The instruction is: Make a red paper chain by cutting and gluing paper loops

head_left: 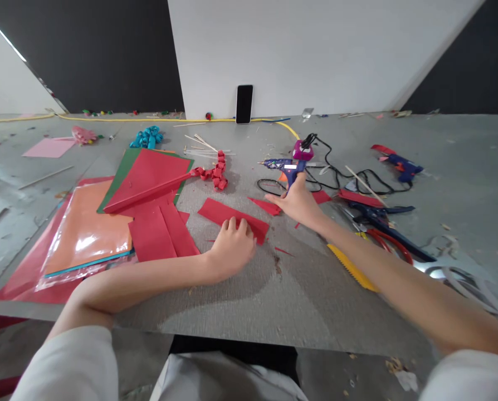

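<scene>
Worktable: grey, cluttered.
Left hand: fingers bent down onto a red paper strip; whether they pinch it, cannot tell.
Right hand: at the handle of a blue glue gun, fingers partly hidden; closure cannot be confirmed.
Nozzle: directed left, beyond the left hand.
Red sheets: left of the left hand.
Phone: propped upright, well beyond both hands.

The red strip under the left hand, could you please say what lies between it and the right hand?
A pointed red scrap lies between the strip and the right hand in the head view.
</scene>
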`<state>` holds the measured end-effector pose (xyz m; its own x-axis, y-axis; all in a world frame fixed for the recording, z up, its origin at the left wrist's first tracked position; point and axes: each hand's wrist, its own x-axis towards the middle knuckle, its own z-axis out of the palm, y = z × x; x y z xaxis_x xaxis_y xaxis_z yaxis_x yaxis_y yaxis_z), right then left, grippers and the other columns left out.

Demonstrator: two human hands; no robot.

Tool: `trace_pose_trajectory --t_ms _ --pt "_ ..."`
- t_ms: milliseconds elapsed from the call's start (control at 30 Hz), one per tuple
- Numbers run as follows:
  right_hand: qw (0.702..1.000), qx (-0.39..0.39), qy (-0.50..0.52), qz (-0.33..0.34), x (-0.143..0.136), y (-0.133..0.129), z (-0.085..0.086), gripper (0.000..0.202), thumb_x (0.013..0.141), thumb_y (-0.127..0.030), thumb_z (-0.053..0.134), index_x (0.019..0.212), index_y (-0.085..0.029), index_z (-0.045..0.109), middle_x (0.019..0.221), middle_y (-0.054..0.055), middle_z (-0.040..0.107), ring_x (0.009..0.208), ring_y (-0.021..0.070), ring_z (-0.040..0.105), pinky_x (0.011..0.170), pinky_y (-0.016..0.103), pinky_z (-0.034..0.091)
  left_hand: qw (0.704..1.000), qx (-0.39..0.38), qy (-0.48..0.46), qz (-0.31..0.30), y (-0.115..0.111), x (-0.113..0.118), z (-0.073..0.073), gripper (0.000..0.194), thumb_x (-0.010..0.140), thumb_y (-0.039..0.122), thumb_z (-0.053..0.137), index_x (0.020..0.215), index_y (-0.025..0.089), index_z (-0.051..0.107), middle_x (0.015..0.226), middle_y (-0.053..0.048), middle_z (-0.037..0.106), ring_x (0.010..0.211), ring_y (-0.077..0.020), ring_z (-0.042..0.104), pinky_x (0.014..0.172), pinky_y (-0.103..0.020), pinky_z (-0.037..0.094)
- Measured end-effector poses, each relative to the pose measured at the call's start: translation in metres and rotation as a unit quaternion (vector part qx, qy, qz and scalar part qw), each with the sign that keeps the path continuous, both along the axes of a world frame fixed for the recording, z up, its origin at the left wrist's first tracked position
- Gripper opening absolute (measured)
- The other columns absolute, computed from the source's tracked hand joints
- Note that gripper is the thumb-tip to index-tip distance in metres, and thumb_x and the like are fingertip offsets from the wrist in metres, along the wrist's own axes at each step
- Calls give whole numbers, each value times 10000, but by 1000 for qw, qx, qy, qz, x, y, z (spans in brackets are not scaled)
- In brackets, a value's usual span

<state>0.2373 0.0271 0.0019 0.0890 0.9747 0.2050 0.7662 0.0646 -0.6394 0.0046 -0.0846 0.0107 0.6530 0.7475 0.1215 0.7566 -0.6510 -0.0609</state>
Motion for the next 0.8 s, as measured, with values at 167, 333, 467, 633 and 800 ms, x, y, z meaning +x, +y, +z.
trace_pose_trajectory --t_ms 167,333,467,633,800 --pt "1000 -14 14 2 -1 0 5 875 702 -437 874 1355 -154 365 883 89 686 813 352 737 745 490 570 999 -11 -18 -27 6 -1 -1 364 1083 280 438 1125 100 752 1239 -196 686 1298 -374 579 1102 -556 479" --pt "999 -28 2 24 -13 -12 3 841 665 -342 894 1320 -211 382 871 49 701 822 343 753 727 463 588 999 -4 -30 -29 -3 0 1 373 1089 287 419 1049 106 742 1097 -167 705 1171 -341 632 1043 -527 511" --pt "999 -37 -15 28 -21 -15 4 744 697 -268 860 1277 -212 397 866 48 719 812 319 756 756 448 589 998 -18 -22 -63 -17 0 3 342 1083 286 437 1005 132 732 1064 -141 692 1115 -325 639 983 -498 532" --pt "999 -24 -17 26 -21 -13 5 670 703 -239 814 1233 -211 405 917 59 702 744 283 733 705 422 574 996 -34 -6 -83 -16 -1 0 218 1040 244 520 1073 122 697 1101 -139 670 1125 -306 615 945 -436 546" --pt "1000 13 19 18 -13 2 -4 702 708 -262 761 1298 -209 385 995 94 690 702 254 698 633 406 563 995 -49 -10 -86 -9 -2 2 198 990 201 581 1150 120 665 1171 -135 656 1135 -300 603 973 -431 543"
